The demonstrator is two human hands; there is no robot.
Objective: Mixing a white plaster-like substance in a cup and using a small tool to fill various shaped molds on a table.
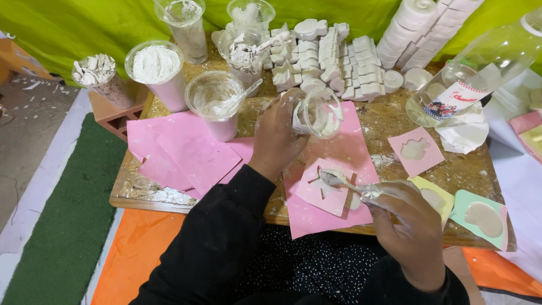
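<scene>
Pink mould (327, 189) at table centre being filled with white plaster off a spoon (344, 182) pinched in right hand (409, 226), left hand (276, 138) wrapped around tilted clear cup (316, 113) at 12 o'clock; next calls for steady levelling; at 2 o'clock, clear bottle (480, 65) lying with red-white label.

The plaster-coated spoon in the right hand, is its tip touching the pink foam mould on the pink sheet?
Touching. The head view shows the spoon tip resting on the pink foam mould, no gap visible.

red-white label (453, 100) on clear bottle (480, 62)
</scene>
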